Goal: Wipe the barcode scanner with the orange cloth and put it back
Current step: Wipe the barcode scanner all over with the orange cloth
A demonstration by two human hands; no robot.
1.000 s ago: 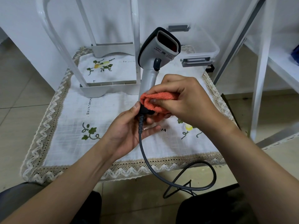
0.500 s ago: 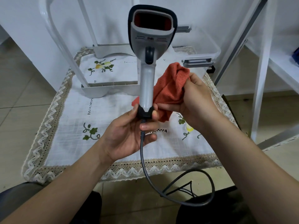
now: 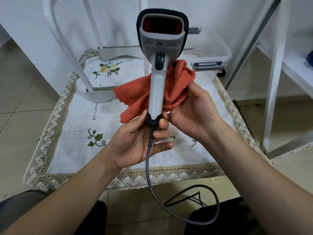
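Note:
A grey barcode scanner (image 3: 158,85) with a black-rimmed head and dark red window stands upright in front of me, window facing me. My left hand (image 3: 140,141) pinches its black base where the grey cable (image 3: 149,167) leaves it. The orange cloth (image 3: 176,87) is spread behind the handle, its loose corner hanging out to the left. My right hand (image 3: 194,109) grips the cloth from the right and presses it against the back of the handle.
A low table with a white embroidered, lace-edged cloth (image 3: 71,133) lies below my hands. A white plastic rack (image 3: 101,94) stands at its back left, a clear lidded box (image 3: 210,55) at back right. White shelf posts (image 3: 274,78) rise on the right. The cable loops over the floor.
The scanner has turned its window toward me and come closer. The cloth has gone from bunched at the handle's base to spread behind the handle, reaching left of it.

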